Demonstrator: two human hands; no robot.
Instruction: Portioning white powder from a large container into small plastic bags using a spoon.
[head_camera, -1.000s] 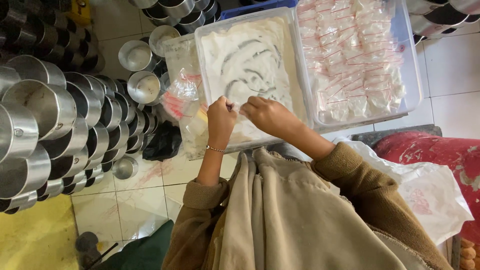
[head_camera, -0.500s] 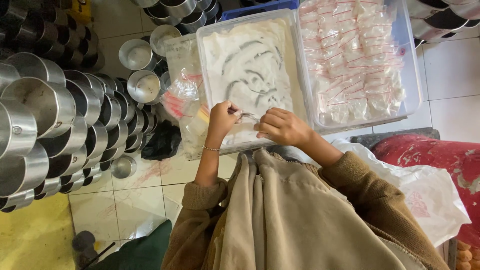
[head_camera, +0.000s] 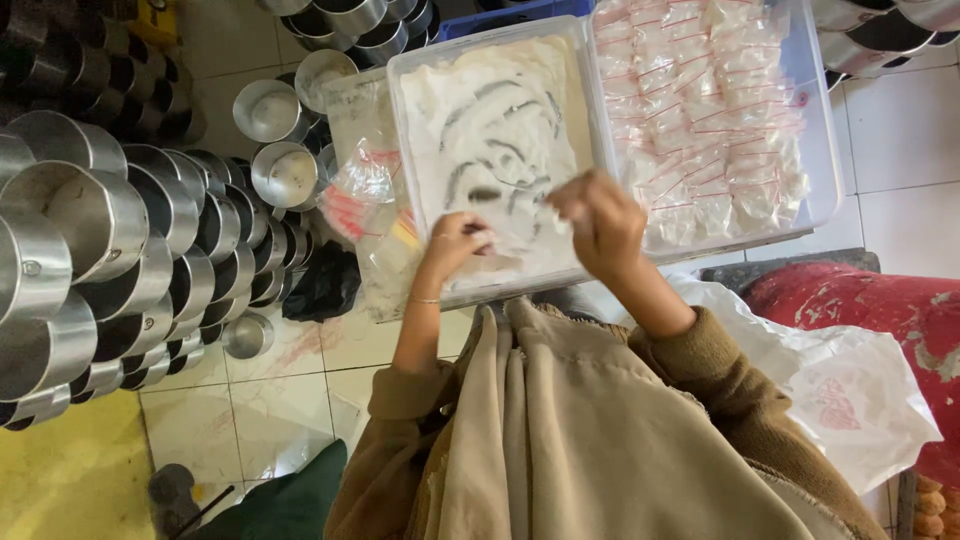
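Note:
My left hand (head_camera: 455, 245) and my right hand (head_camera: 600, 222) hover over the near part of a clear plastic tub (head_camera: 400, 130) filled with white powder (head_camera: 490, 130). Between them they hold a small clear plastic bag (head_camera: 520, 215), each hand pinching one side. A thin bracelet sits on my left wrist. To the right stands a second clear tub (head_camera: 825, 180) packed with several small sealed bags of white powder (head_camera: 710, 110) with red strips.
Stacks of metal pots (head_camera: 90, 250) fill the left side on the tiled floor. Loose empty bags (head_camera: 365, 200) lie left of the powder tub. A black bag (head_camera: 320, 285) sits on the floor. White plastic (head_camera: 830, 380) and a red surface (head_camera: 880, 310) lie right.
My right hand has moved right and lifted away from my left hand, stretching the small bag between them. The view has shifted slightly.

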